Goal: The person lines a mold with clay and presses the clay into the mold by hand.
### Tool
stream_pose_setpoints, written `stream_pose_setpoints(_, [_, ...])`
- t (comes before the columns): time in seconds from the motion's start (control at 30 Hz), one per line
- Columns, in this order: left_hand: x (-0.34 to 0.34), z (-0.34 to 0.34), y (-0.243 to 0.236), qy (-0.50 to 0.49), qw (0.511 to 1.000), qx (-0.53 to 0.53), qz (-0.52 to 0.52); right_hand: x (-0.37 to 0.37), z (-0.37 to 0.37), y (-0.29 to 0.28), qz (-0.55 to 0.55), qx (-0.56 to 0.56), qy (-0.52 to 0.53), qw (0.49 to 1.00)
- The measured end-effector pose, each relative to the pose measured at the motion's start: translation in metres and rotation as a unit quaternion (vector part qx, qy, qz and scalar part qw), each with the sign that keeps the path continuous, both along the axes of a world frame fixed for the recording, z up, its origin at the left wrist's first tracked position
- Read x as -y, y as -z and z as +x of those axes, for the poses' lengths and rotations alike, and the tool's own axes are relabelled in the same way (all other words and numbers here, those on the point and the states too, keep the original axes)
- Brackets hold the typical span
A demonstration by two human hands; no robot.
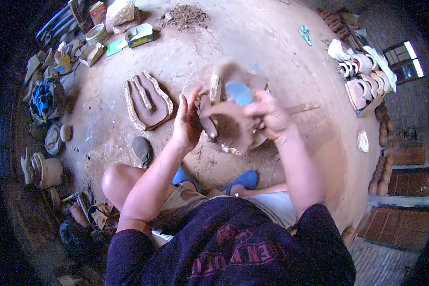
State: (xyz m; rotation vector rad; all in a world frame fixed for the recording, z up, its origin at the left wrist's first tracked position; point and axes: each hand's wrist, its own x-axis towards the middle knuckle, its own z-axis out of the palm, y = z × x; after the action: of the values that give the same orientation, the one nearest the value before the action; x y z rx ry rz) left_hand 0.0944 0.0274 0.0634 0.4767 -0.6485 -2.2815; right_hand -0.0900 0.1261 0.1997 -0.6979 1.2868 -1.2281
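Note:
A brown clay piece with a curved, hollow shape sits on the floor in front of me, resting on or in a pale mould-like block. Along its left side stands my left hand, fingers stretched and apart, touching or nearly touching the clay. My right hand is closed around a small flat blue piece above the clay's right side. Motion smears the blue piece, so its exact kind cannot be made out.
A pale-edged mould with clay inside lies left of the work. Beyond are a green-and-yellow box and a dirt heap. Curved moulds are stacked at right. A dark rounded object lies near my knee. A stick extends rightward.

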Motion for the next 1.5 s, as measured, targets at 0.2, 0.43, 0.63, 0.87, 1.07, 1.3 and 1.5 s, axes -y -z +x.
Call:
stream_pose_setpoints(0.2, [-0.036, 0.014, 0.017, 0.189, 0.98, 0.032, 0.052, 0.011, 0.032, 0.072, -0.045, -0.422, 0.003, 0.905])
stream_pose_setpoints(0.43, [-0.015, 0.009, 0.044, -0.082, 0.928, 0.341, -0.127, 0.038, -0.085, 0.123, 0.033, -0.3, 0.168, 0.939])
stream_pose_setpoints(0.63, [-0.017, -0.01, 0.061, -0.089, 0.729, 0.538, -0.414, 0.047, -0.123, 0.161, 0.108, -0.317, 0.128, 0.934])
stream_pose_setpoints(0.87, [-0.007, -0.014, 0.076, -0.088, 0.736, 0.497, -0.452, 0.053, -0.131, 0.176, 0.104, -0.416, 0.123, 0.895])
stream_pose_setpoints(1.07, [0.005, -0.011, 0.079, -0.065, 0.754, 0.481, -0.443, 0.052, -0.119, 0.154, 0.154, -0.434, 0.007, 0.888])
stream_pose_setpoints(1.3, [0.014, -0.01, 0.077, -0.067, 0.771, 0.46, -0.436, 0.058, -0.114, 0.157, 0.248, -0.377, -0.042, 0.891])
stream_pose_setpoints(1.5, [0.021, -0.008, 0.08, -0.041, 0.763, 0.452, -0.461, 0.049, -0.108, 0.163, 0.284, -0.314, -0.06, 0.904])
